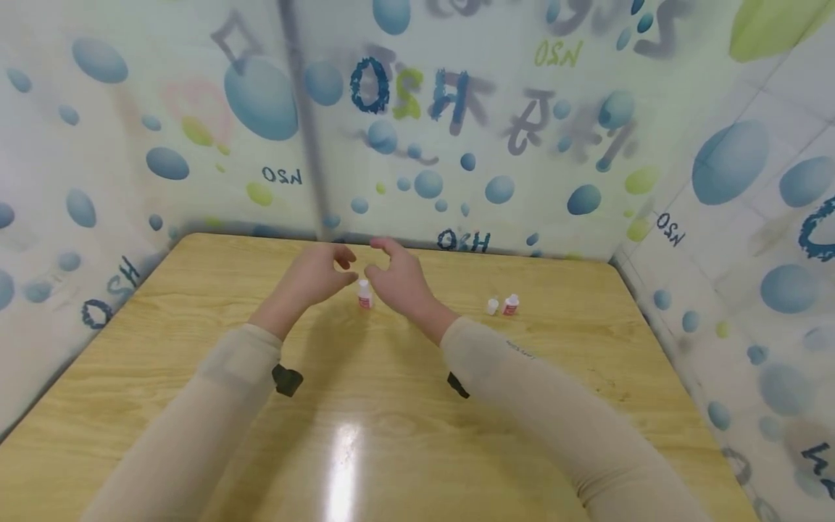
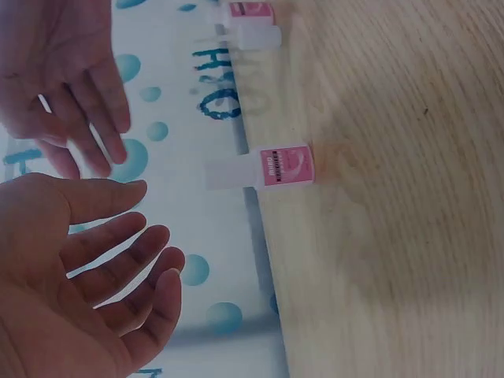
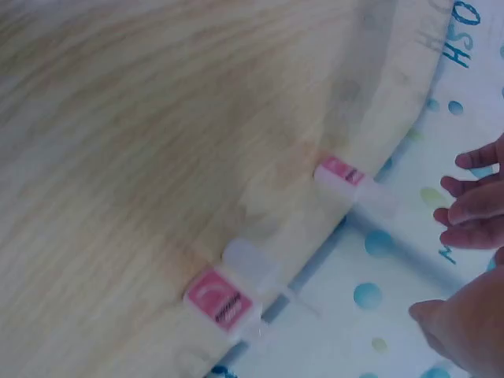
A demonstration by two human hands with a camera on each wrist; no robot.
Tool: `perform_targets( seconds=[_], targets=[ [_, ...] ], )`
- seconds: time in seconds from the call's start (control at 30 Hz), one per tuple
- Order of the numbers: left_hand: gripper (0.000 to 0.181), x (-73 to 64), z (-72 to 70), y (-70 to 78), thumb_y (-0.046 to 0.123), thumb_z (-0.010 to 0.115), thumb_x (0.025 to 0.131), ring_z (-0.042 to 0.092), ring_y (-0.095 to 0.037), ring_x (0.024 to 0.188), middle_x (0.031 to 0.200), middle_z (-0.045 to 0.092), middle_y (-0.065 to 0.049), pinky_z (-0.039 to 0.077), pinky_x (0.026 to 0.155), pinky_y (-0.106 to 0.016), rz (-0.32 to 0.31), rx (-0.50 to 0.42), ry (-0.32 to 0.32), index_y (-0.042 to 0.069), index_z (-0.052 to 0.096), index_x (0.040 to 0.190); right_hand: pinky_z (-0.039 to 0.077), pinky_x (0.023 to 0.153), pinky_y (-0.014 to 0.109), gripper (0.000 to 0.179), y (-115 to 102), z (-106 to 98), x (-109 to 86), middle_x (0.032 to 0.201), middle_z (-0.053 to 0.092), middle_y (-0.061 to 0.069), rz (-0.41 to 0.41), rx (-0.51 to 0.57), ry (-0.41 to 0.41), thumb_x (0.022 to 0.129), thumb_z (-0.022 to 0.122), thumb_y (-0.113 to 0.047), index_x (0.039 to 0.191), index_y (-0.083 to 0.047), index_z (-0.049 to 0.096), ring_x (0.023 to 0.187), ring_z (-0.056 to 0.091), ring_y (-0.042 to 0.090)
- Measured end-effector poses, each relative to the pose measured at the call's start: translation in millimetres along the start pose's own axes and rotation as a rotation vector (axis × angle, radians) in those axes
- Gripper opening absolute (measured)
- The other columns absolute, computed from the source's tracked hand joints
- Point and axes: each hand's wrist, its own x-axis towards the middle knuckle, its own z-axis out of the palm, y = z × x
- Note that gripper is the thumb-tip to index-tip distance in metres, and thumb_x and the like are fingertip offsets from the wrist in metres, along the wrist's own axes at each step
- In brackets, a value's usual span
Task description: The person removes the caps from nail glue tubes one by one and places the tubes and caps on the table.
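A white backdrop printed with blue and green drops (image 1: 428, 184) is seen behind the light-brown grained wooden table (image 1: 404, 449). Above the table's far part, the bare left hand (image 1: 318, 272) and the bare right hand (image 1: 399, 279) are raised facing each other, apart. Each grip is relaxed, fingers loosely bent; nothing is held in either. The small white plastic bottle with a pink-red label (image 1: 364, 296) is located upright on the table, between and just below the hands. A similar labelled white bottle (image 1: 511, 305) is placed to the right, well apart, with a small white cap-like piece (image 1: 492, 307) just beside it. The nearer bottle is topped by a pale translucent cap (image 2: 231, 170).

Judgement: the body is best steadied low by one grip while the cap is pinched by the other. Hard squeezing should be avoided; a light bottle is easily tipped.
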Motion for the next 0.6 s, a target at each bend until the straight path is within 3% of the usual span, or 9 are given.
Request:
perform_targets(
  seconds=[0.07,0.1,0.13,0.2,0.27,0.33,0.37,0.43,0.6],
  targets=[
    [0.038,2.4,3.8,-5.5,0.018,0.068,0.102,0.067,-0.039,0.115,0.129,0.070,-0.023,0.055,0.100,-0.055,0.009,0.011,-0.002,-0.002,0.067,0.134,0.038,0.049,0.026,0.058,2.7,12.3,1.5,0.133,0.070,0.017,0.053,-0.002,-0.009,0.103,0.058,-0.013,0.160,-0.014,0.046,0.053,0.042,0.010],
    [0.038,3.4,5.9,-8.1,0.018,0.068,0.102,0.067,-0.039,0.115,0.128,0.071,-0.023,0.055,0.101,-0.055,0.015,0.018,-0.004,-0.003,0.068,0.134,0.039,0.048,0.025,0.059,5.1,18.0,1.9,0.122,0.073,0.019,0.073,-0.009,-0.010,0.104,0.058,-0.012,0.161,-0.013,0.044,0.047,0.037,0.012],
    [0.037,4.6,8.2,-10.4,0.017,0.068,0.102,0.067,-0.040,0.116,0.128,0.071,-0.023,0.055,0.101,-0.055,0.019,0.026,-0.007,-0.003,0.068,0.133,0.043,0.051,0.025,0.061,7.9,23.6,2.0,0.113,0.074,0.019,0.092,-0.013,-0.008,0.105,0.058,-0.013,0.163,-0.013,0.040,0.048,0.042,0.011],
    [0.037,6.5,12.4,-13.9,0.017,0.068,0.102,0.067,-0.040,0.118,0.128,0.072,-0.022,0.055,0.102,-0.054,0.022,0.037,-0.011,-0.002,0.069,0.133,0.055,0.065,0.030,0.062,14.5,33.9,1.6,0.110,0.075,0.021,0.118,-0.016,-0.003,0.107,0.056,-0.017,0.165,-0.011,0.035,0.062,0.058,0.013],
    [0.036,8.0,16.0,-16.2,0.017,0.067,0.103,0.067,-0.040,0.121,0.130,0.072,-0.022,0.055,0.103,-0.055,0.028,0.041,-0.017,-0.002,0.069,0.134,0.061,0.091,0.038,0.063,21.3,42.8,0.6,0.133,0.071,0.022,0.116,-0.011,0.005,0.110,0.053,-0.021,0.166,-0.006,0.031,0.097,0.072,0.021],
    [0.035,8.7,18.5,-17.8,0.016,0.065,0.104,0.066,-0.041,0.121,0.133,0.071,-0.023,0.055,0.102,-0.055,0.035,0.036,-0.020,-0.002,0.068,0.134,0.053,0.113,0.046,0.066,28.2,49.8,-1.0,0.156,0.057,0.021,0.107,0.000,-0.002,0.111,0.051,-0.026,0.167,-0.003,0.027,0.134,0.064,0.027],
    [0.035,8.7,19.5,-18.5,0.016,0.065,0.104,0.067,-0.041,0.121,0.134,0.070,-0.023,0.055,0.101,-0.054,0.039,0.030,-0.023,-0.001,0.068,0.135,0.048,0.119,0.048,0.067,31.8,52.8,-1.6,0.163,0.048,0.022,0.100,0.000,-0.008,0.111,0.050,-0.028,0.167,-0.001,0.025,0.144,0.056,0.031],
    [0.035,8.7,21.3,-20.1,0.016,0.064,0.105,0.067,-0.041,0.119,0.136,0.069,-0.022,0.056,0.099,-0.054,0.043,0.016,-0.030,-0.001,0.067,0.136,0.042,0.123,0.051,0.069,37.8,56.9,-2.9,0.168,0.040,0.024,0.088,-0.004,-0.024,0.112,0.048,-0.029,0.167,0.002,0.021,0.153,0.046,0.035],
    [0.035,7.8,24.9,-24.0,0.020,0.065,0.107,0.067,-0.036,0.110,0.138,0.069,-0.020,0.057,0.090,-0.048,0.046,-0.011,-0.044,0.002,0.068,0.136,0.041,0.125,0.049,0.067,50.4,63.3,-2.8,0.167,0.041,0.026,0.078,-0.054,-0.017,0.111,0.048,-0.028,0.165,0.006,0.026,0.154,0.044,0.036]
  ],
)
